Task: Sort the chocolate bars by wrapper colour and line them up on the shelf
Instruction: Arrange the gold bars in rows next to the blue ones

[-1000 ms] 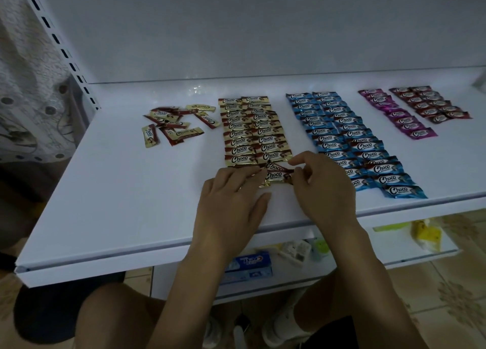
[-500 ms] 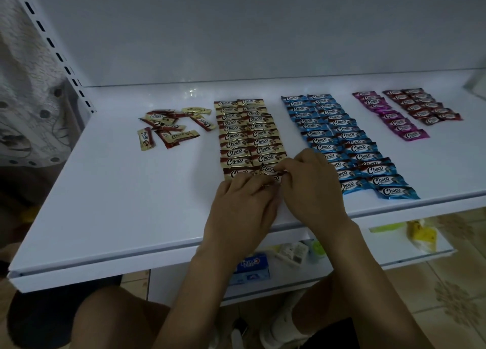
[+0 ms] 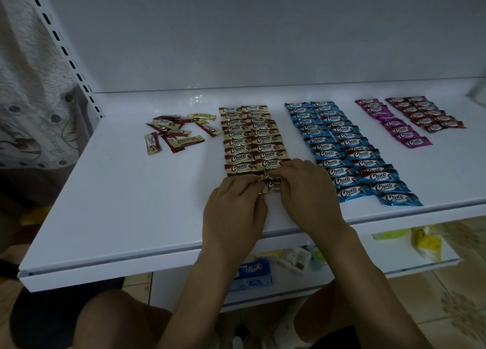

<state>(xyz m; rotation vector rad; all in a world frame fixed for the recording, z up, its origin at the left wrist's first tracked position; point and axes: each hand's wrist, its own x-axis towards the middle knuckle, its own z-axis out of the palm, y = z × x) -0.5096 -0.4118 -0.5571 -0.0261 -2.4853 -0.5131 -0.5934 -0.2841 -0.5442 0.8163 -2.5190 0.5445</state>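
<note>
Pinching one gold bar (image 3: 272, 185), left hand (image 3: 234, 206) and right hand (image 3: 307, 191) meet below two gold columns (image 3: 252, 138).

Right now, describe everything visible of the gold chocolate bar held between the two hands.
The gold bar is a small flat packet of shiny gold foil with a dark brown panel and a white logo, partly hidden. Its crimped left end shows. It lies flat on the white shelf at the near end of the right gold column, crosswise like the bars there. The left hand pinches its left end, the right hand its right end, which fingers cover.
</note>
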